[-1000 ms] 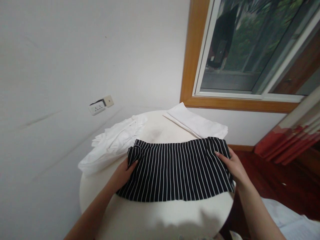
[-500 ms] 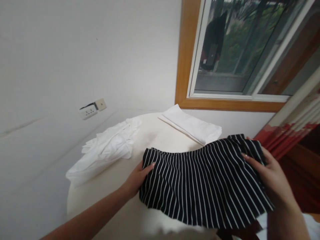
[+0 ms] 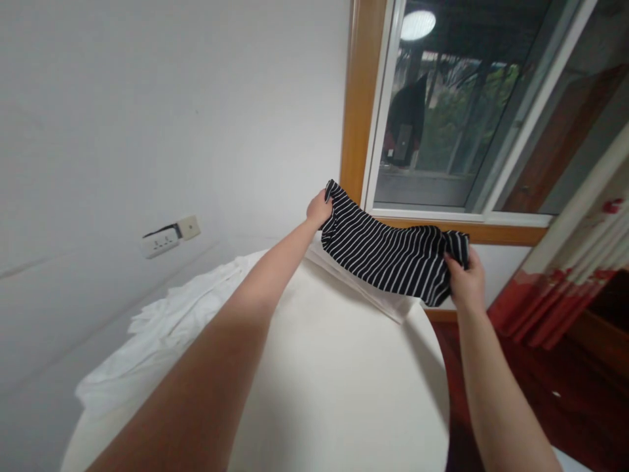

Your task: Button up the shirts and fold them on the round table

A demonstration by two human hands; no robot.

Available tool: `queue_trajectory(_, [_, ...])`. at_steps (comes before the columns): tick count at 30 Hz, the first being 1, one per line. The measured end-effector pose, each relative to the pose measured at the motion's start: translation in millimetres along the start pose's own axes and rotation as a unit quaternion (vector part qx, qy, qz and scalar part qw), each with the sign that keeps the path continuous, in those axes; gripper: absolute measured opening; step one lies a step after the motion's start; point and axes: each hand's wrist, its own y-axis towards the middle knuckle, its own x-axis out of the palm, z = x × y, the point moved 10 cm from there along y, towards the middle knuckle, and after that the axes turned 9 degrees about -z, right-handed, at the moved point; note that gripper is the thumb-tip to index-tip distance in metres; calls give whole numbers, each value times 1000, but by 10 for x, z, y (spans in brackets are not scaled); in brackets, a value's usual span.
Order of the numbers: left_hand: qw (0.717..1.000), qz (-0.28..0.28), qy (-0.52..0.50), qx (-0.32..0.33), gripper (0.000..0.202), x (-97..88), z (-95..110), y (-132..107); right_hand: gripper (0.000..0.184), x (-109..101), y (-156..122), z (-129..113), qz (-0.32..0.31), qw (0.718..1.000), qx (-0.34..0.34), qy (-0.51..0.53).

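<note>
A folded black garment with thin white stripes (image 3: 393,255) hangs in the air over the far edge of the round white table (image 3: 334,387). My left hand (image 3: 319,210) is closed on its upper left corner, arm stretched far forward. My right hand (image 3: 464,282) is closed on its right end, lower down. Directly below the garment lies a folded white cloth (image 3: 373,295), mostly hidden by it.
A heap of crumpled white clothing (image 3: 157,334) lies on the table's left side by the wall. A wall socket (image 3: 160,241) sits on the white wall. A wood-framed window (image 3: 442,131) is ahead, a red and cream curtain (image 3: 565,288) at right, dark red floor below.
Both hands lifted the striped garment off the table and carried it forward and up, over the folded white cloth at the far edge. The view has tilted upward.
</note>
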Motion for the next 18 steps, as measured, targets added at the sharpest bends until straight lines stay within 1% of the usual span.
queue_trajectory(1, [999, -9, 25, -23, 43, 99, -10, 115, 49, 99, -29, 160, 12, 1000, 14, -1])
queue_trajectory(2, [997, -24, 49, -52, 49, 220, -54, 180, 50, 208, -79, 330, 18, 999, 31, -12])
queue_trajectory(3, [993, -40, 71, -85, 59, 354, -129, 195, 52, 318, -148, 515, 19, 998, 55, -25])
queue_trajectory(5, [980, -55, 109, -155, 76, 615, -354, 84, 56, 553, -325, 886, -8, 993, 107, -57])
queue_trajectory(6, [976, -56, 120, -175, 77, 743, -463, -18, 58, 680, -418, 1040, -40, 989, 123, -70])
queue_trajectory(8, [971, -77, 128, -189, 73, 1031, -664, -265, 61, 812, -589, 1258, -70, 983, 140, -91])
queue_trajectory(10, [967, -103, 140, -186, 71, 1285, -827, -525, 63, 844, -693, 1352, -77, 982, 144, -95])
queue_trajectory(12, [967, -112, 161, -163, 69, 1449, -910, -740, 66, 821, -731, 1371, -75, 982, 150, -87])
queue_trajectory(14, [968, -114, 183, -125, 64, 1551, -924, -891, 69, 789, -738, 1366, -78, 978, 168, -92])
queue_trajectory(16, [969, -121, 198, -80, 55, 1629, -903, -985, 72, 749, -738, 1346, -83, 973, 182, -117])
queue_trajectory(18, [966, -144, 208, -48, 47, 1710, -905, -1042, 73, 699, -738, 1304, -83, 970, 174, -148])
